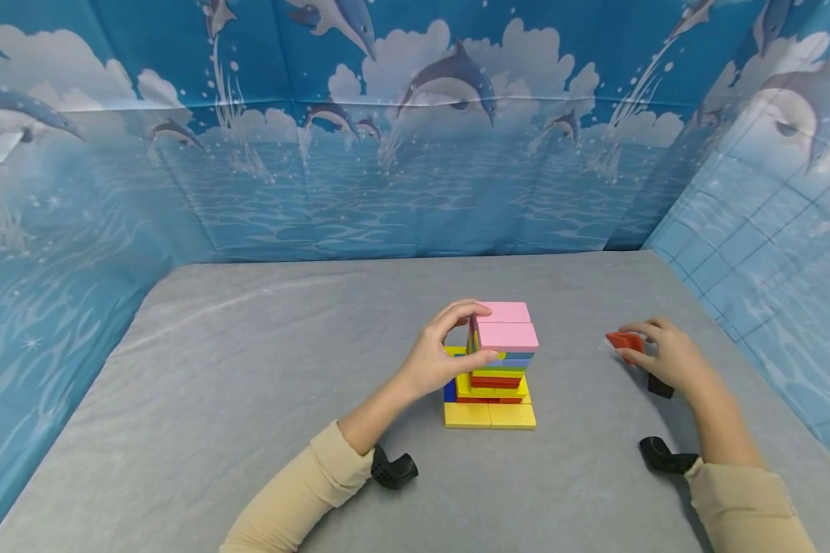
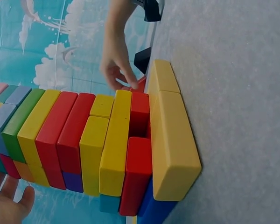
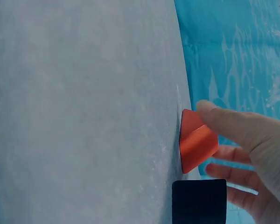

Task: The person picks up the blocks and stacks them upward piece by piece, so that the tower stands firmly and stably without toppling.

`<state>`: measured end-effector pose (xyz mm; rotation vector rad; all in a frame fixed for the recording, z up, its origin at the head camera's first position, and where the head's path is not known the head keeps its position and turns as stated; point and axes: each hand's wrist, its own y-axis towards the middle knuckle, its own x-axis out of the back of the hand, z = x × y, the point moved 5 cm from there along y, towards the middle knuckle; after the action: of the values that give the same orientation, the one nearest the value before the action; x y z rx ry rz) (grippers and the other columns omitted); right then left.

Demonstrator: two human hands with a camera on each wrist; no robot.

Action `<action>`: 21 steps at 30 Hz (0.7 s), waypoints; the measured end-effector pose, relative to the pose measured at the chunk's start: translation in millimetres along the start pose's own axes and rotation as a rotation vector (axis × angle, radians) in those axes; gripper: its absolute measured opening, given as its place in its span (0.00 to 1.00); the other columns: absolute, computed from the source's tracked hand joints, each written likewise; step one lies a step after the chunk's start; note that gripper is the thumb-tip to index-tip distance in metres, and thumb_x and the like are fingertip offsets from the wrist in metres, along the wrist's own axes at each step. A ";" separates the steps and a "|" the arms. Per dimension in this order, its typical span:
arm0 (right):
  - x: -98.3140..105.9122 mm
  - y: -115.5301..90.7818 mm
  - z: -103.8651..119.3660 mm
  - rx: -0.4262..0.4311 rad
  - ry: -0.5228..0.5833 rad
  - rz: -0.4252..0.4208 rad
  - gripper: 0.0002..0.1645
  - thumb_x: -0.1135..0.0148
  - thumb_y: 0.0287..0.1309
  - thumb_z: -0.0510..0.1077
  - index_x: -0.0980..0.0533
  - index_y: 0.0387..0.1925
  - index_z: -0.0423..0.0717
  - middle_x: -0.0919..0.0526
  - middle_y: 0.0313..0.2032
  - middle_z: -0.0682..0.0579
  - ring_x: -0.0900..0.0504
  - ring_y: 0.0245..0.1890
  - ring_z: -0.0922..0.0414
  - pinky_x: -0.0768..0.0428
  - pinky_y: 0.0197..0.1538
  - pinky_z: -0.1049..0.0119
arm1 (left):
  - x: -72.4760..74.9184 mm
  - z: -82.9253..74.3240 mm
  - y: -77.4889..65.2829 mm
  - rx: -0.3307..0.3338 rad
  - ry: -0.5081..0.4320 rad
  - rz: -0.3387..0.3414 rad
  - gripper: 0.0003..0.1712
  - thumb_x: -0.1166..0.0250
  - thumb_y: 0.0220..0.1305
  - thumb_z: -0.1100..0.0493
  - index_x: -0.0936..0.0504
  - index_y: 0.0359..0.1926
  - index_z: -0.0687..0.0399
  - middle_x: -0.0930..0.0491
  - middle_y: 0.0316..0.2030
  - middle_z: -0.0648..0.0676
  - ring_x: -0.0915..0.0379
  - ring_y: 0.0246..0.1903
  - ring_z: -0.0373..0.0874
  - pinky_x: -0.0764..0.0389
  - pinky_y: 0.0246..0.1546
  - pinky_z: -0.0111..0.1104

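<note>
A tower of coloured wooden blocks (image 1: 498, 376) stands upright on the grey table, with two pink blocks (image 1: 506, 336) on top. My left hand (image 1: 443, 349) curves around the tower's upper left side, its thumb in front and forefinger by the pink top. In the left wrist view, the fingers of that hand (image 2: 7, 200) lie beside the upper blocks, and the thumb stands apart from them. Off to the right, my right hand (image 1: 671, 357) has thumb and fingers around an orange-red, roof-shaped block (image 3: 196, 144) low at the table surface. Its far side is hidden by the fingers.
The grey cloth-covered table (image 1: 263, 399) extends left of the tower. A dolphin-print curtain (image 1: 387, 184) closes off the back and sides. Black wrist mounts (image 1: 394, 470) hang by both sleeves. A small black piece (image 1: 660, 386) shows beneath my right hand.
</note>
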<state>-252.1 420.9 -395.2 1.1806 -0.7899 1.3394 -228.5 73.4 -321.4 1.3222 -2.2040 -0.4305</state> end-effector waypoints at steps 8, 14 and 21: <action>-5.9 2.7 -6.4 -0.042 -0.034 0.025 0.23 0.33 0.49 0.44 0.26 0.43 0.33 0.29 0.38 0.31 0.28 0.30 0.41 0.27 0.33 0.45 | -0.2 -0.5 -0.3 -0.004 0.000 -0.002 0.26 0.33 0.50 0.70 0.29 0.52 0.67 0.31 0.55 0.62 0.35 0.53 0.52 0.32 0.55 0.38; 0.8 6.1 6.3 0.058 0.044 -0.053 0.19 0.33 0.47 0.37 0.25 0.43 0.34 0.27 0.37 0.33 0.27 0.30 0.44 0.26 0.31 0.48 | -0.9 1.8 -0.4 0.005 0.001 0.007 0.26 0.34 0.51 0.70 0.29 0.53 0.66 0.32 0.56 0.62 0.35 0.53 0.52 0.32 0.55 0.36; 44.6 18.1 78.1 0.256 0.232 -0.255 0.20 0.33 0.46 0.32 0.23 0.45 0.38 0.25 0.40 0.44 0.29 0.35 0.59 0.28 0.36 0.78 | -0.9 1.9 -0.6 -0.015 0.006 0.006 0.25 0.34 0.51 0.70 0.30 0.52 0.66 0.32 0.55 0.63 0.36 0.53 0.52 0.31 0.55 0.37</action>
<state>-248.8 358.0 -328.4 1.2494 -0.2959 1.3589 -228.9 73.9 -323.5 1.3070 -2.1950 -0.4402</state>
